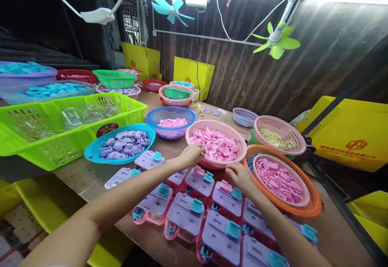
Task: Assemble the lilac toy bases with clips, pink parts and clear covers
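My left hand [193, 156] is at the front left rim of a pink basket [241, 154] of small pink plastic blocks [216, 144]. Its fingers are bent together; anything between them is too small to make out. Just off the basket's front right rim is my right hand [239, 175], its fingers curled in a pinch whose contents I cannot see. Under both hands stand rows of toy boxes with purple lids [185, 212], pink bases and teal clips [233, 230]. A pink block [199, 171] sits on one lid and a second pink block [226, 186] on another.
On the right, an orange basket [317, 202] holds a pink basket of oval pink pieces [279, 180]. A teal basin [91, 154] of purple parts, a blue basket [151, 117] and a green crate [66, 150] stand left. Two small fans [276, 36] hang above.
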`<state>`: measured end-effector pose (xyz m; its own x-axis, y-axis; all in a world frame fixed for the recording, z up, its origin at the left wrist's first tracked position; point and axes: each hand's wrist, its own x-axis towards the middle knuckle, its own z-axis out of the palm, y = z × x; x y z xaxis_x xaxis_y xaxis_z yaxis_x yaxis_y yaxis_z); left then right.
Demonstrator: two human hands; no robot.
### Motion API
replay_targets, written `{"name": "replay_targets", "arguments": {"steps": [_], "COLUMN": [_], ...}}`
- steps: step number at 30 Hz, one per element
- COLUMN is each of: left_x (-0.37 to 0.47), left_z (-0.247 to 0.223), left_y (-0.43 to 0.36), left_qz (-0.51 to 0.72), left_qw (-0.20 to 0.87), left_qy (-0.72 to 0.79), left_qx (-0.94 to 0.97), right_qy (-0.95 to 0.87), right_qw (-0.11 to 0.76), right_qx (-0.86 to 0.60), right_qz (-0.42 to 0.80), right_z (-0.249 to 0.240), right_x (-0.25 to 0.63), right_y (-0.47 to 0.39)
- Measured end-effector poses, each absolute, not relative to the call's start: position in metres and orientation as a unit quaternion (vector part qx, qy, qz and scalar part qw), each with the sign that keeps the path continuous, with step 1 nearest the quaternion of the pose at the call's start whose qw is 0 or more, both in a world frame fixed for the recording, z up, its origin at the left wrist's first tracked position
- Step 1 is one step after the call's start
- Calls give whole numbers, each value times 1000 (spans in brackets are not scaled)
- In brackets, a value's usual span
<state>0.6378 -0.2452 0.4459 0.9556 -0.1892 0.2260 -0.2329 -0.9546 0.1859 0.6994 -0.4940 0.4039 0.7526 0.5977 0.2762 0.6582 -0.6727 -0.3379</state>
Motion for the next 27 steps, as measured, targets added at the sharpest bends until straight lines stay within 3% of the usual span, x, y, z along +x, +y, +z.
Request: {"name": "replay_targets", "arguments": {"steps": [5,12,18,27], "left_x": [698,756,754,742], "left_z": [452,440,435,438], "left_y": [-263,-277,-254,-249], "left_qz": [15,-144,-64,-4], "left_qw": [113,155,294,557], "left_qy": [-150,-153,-103,13], "left_qx": [982,965,948,831], "right_qy": [-258,-234,-208,-210], "right_qw": [173,170,304,555], "right_qx": [-948,-957,-929,-803], "right_qz": [-74,-16,-43,58], "right_z": [421,391,392,397], "right_x": [785,833,838,816], "right_y": [-463,-434,-451,-454]}}
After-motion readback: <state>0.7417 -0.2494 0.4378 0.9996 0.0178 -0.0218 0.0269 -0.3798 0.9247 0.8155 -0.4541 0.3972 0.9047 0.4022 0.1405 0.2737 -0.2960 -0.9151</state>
